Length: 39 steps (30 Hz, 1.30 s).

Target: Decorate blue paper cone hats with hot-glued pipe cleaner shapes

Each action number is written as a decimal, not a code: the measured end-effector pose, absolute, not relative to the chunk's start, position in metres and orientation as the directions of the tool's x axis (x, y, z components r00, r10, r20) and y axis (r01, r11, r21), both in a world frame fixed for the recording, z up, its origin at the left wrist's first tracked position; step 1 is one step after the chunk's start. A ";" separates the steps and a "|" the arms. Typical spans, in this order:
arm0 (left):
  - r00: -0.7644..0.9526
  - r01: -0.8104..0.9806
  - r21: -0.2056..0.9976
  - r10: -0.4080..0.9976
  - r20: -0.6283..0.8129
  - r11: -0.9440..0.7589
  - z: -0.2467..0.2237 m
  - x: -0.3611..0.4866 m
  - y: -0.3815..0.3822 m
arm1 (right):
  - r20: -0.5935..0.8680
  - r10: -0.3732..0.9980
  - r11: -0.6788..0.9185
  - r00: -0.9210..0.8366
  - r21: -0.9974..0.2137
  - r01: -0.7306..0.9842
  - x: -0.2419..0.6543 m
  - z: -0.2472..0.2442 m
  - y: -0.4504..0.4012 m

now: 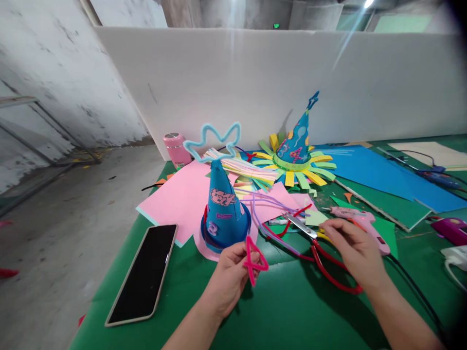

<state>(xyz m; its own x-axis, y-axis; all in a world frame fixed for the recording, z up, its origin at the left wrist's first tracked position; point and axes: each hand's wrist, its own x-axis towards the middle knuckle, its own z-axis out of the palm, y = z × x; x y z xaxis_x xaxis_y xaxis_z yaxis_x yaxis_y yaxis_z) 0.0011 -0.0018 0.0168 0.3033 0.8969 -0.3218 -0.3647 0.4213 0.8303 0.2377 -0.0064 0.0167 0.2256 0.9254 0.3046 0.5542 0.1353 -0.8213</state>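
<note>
My left hand [233, 272] pinches a bright pink pipe cleaner [251, 262], bent into a closed angular shape with loose ends, between thumb and fingers. Just behind it stands a blue cone hat [222, 206] with pink and purple cut-outs, topped by a light blue fuzzy star outline [215, 138]. My right hand [352, 248] is over the handles of the red-handled scissors [321, 265], thumb and fingertips together. What its fingertips hold, if anything, does not show. A pink glue gun [359, 216] lies behind that hand. Purple pipe cleaners [268, 223] are beside the scissors' blades.
A black-screened phone [144, 277] lies at the left table edge. Behind are pink paper [175, 194], a pink bottle [177, 149], and a second cone hat [294, 146] with a yellow-green fringe. Blue sheets [379, 175] spread rightward before a white partition [255, 82].
</note>
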 end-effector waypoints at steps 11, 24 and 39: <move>0.375 -0.340 0.833 0.875 -0.306 0.437 0.015 0.001 -0.002 | 0.232 0.861 -0.353 0.452 -0.369 0.860 0.356 -0.002 -0.021; 0.370 -0.346 0.837 0.882 -0.292 0.423 0.013 0.000 -0.002 | -0.082 0.815 -0.546 0.574 -0.439 0.713 0.376 -0.026 -0.004; 0.380 -0.357 0.828 0.877 -0.293 0.431 0.014 0.001 -0.002 | -0.115 0.942 -0.153 0.316 -0.983 0.100 0.300 0.025 -0.037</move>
<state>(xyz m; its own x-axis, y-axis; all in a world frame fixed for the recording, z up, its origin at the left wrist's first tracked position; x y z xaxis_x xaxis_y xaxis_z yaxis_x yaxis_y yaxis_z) 0.0013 -0.0020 0.0144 0.3803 0.8773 -0.2929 -0.3573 0.4315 0.8284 0.2997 -0.0372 0.0249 0.3163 0.9417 -0.1149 0.0996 -0.1534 -0.9831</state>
